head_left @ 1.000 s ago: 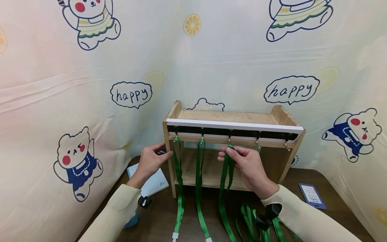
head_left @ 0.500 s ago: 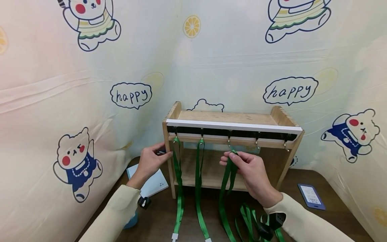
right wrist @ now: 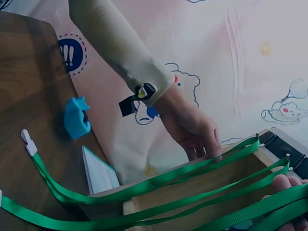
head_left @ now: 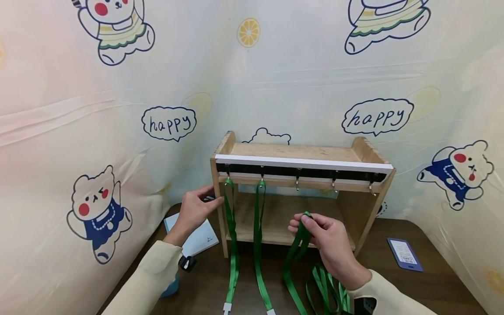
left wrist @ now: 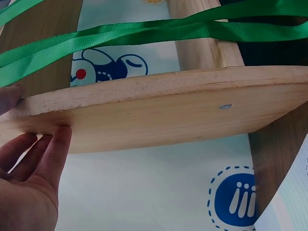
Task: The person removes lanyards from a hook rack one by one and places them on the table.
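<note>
My right hand [head_left: 328,238] pinches the top loop of a green lanyard [head_left: 293,258] between thumb and fingers, in front of the wooden shelf [head_left: 299,151] and below its middle hook [head_left: 297,183]. The strap hangs down toward the tabletop. With thumb on one face and fingers on the other, my left hand [left wrist: 36,175] grips the shelf's left side panel [left wrist: 159,115]. Two more green lanyards, a left one [head_left: 232,236] and a second one [head_left: 257,236], hang from the two leftmost hooks, white clips at their lower ends.
Several green lanyards [head_left: 324,284] lie bunched on the table beneath my right forearm. A blue card holder [head_left: 404,254] lies at the right. A pale blue booklet [head_left: 201,238] sits left of the shelf, near a blue object [right wrist: 77,118]. Printed cloth surrounds the table.
My right hand has drawn the lanyard's loop down from the middle hook and slightly right, leaving that hook bare. The left hand stays on the side panel.
</note>
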Demonstrator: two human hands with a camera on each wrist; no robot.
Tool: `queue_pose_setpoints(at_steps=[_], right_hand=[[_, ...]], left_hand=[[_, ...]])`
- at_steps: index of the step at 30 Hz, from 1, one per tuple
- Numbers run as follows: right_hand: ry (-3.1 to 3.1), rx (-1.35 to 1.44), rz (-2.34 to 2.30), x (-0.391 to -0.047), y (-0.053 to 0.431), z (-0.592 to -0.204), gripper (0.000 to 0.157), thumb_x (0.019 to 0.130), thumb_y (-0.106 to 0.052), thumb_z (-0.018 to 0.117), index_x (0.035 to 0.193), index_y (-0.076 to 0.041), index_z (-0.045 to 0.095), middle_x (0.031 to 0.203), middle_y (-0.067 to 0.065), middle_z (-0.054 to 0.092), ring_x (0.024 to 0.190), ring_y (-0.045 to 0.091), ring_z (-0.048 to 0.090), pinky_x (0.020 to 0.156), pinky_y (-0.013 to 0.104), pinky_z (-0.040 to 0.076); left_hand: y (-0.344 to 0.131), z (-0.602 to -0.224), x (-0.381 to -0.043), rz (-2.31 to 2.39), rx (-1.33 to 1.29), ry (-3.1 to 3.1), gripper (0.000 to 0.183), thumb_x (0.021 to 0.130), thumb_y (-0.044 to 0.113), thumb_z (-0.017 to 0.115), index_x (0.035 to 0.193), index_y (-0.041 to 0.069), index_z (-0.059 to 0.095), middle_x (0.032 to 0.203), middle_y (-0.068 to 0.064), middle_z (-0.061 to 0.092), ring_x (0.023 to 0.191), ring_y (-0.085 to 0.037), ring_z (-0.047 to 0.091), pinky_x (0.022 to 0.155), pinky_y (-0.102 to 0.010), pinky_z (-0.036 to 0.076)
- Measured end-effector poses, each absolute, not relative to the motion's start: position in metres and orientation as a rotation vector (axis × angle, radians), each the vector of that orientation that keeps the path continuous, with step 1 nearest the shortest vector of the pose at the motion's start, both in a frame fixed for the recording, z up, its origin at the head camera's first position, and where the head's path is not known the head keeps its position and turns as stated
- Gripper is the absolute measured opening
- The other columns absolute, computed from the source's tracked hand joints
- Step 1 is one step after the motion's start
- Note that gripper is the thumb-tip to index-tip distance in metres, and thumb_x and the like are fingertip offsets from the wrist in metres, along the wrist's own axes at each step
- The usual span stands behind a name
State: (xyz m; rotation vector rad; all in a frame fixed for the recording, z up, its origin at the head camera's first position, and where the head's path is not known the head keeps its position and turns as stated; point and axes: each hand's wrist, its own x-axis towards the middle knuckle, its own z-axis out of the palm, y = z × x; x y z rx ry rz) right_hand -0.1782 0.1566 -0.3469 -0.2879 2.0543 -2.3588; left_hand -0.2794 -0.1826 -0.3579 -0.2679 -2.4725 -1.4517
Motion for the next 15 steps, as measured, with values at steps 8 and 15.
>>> queue_pose_setpoints(at_steps=[8,15], right_hand=[[2.017,-0.300,-2.352,-0.172,0.156,-0.361,0.041,0.102,-0.024,0.062,0.122,0.011,0.064,0.100,-0.001,0.080,0.096,0.016,0.077,0.091,0.029,0.061],[1.997,-0.256,-2.319,-0.167,0.155,-0.372,0.041,0.101,-0.024,0.063,0.122,0.011,0.064,0.102,0.003,0.080,0.098,0.018,0.077,0.092,0.030,0.061]], left_hand=[[-0.183,-0.358,-0.279,-1.450,-0.275,-2.473,0.058,0.091,0.033,0.076,0.143,0.012,0.059,0.130,-0.016,0.069,0.112,-0.032,0.069,0.092,-0.048,0.061],[-0.183,-0.357,-0.278,-1.448,-0.272,-2.473,0.057,0.091,0.032,0.076,0.142,0.011,0.060,0.130,-0.016,0.069,0.112,-0.032,0.069,0.092,-0.048,0.061]])
